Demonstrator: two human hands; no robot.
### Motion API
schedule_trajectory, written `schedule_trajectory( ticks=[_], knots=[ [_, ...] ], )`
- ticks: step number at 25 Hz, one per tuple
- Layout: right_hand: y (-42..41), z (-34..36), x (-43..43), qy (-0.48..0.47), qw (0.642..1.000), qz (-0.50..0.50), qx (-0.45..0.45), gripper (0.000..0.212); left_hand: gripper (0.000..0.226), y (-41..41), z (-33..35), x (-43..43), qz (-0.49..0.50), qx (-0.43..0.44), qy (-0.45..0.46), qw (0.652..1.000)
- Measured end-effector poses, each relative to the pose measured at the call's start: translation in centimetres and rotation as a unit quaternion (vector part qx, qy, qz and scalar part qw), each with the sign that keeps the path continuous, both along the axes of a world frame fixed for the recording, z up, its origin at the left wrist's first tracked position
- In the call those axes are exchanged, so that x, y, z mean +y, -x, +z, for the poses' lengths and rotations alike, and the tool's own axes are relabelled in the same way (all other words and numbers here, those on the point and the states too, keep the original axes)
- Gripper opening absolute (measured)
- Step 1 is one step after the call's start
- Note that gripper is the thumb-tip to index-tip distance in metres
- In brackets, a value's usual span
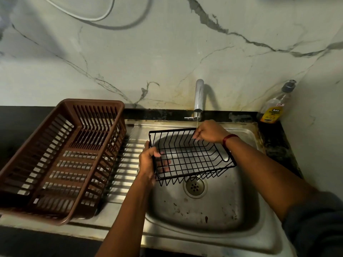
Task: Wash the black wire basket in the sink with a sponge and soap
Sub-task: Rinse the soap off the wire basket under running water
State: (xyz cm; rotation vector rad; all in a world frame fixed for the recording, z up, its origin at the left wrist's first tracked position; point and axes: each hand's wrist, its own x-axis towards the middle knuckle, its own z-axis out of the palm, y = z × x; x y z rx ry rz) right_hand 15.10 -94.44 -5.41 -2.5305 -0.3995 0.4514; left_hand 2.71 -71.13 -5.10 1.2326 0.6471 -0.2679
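Basket (191, 154) is held tilted over sink (204, 216) — left end gripped by left hand (147, 160), far rim pinched by right hand (209, 131). Bottle (272, 110) label is unreadable.

Wire basket (191, 158): black, open grid of thin lines. Dish rack (61, 160): brown, rows of parallel slots. Sink (204, 216): dull silver-grey, flecked with dark spots. Wall (167, 52): off-white marble, grey-black veins. Countertop (18, 123): black. Tap (199, 95): polished silver. Soap bottle (272, 110): clear, yellow label. Wristband (229, 139): red. Sleeve (315, 229): dark blue-grey.
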Motion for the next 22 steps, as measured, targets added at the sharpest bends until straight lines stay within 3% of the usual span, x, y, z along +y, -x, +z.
schedule_trajectory(
  ticks=[4,7,9,11,13,17,19,22],
  knots=[
    [0.2,0.3,1.0,0.118,0.988,0.064,-0.078,0.028,0.106,0.2,0.0,-0.6,-0.004,-0.014,-0.005,1.0],
    [-0.1,0.9,1.9,0.061,0.987,0.08,-0.125,0.022,0.077,0.0,-0.1,0.0,0.009,-0.003,0.026,1.0],
    [-0.9,1.4,2.3,-0.022,0.998,0.035,-0.054,0.018,0.091,-0.1,-0.1,0.0,0.009,-0.004,0.027,1.0],
    [-1.5,1.6,2.7,-0.069,0.997,0.002,0.032,0.017,0.087,-0.2,0.0,-0.7,0.01,-0.005,0.033,0.999],
    [-1.0,2.2,2.8,-0.063,0.998,0.013,0.026,0.016,0.082,-0.2,0.2,-1.8,0.004,-0.004,0.04,0.999],
    [0.3,3.2,2.4,-0.051,0.997,0.048,0.024,0.019,0.111,-0.7,0.7,-3.8,-0.022,-0.002,0.04,0.999],
    [0.4,3.4,2.6,0.003,0.998,0.069,0.0,0.022,0.12,-0.9,0.5,-4.4,-0.025,-0.007,0.037,0.999],
    [1.0,4.0,4.4,0.062,0.992,0.101,-0.049,0.027,0.1,-1.0,0.7,-5.9,-0.051,-0.031,0.025,0.998]
  ],
)
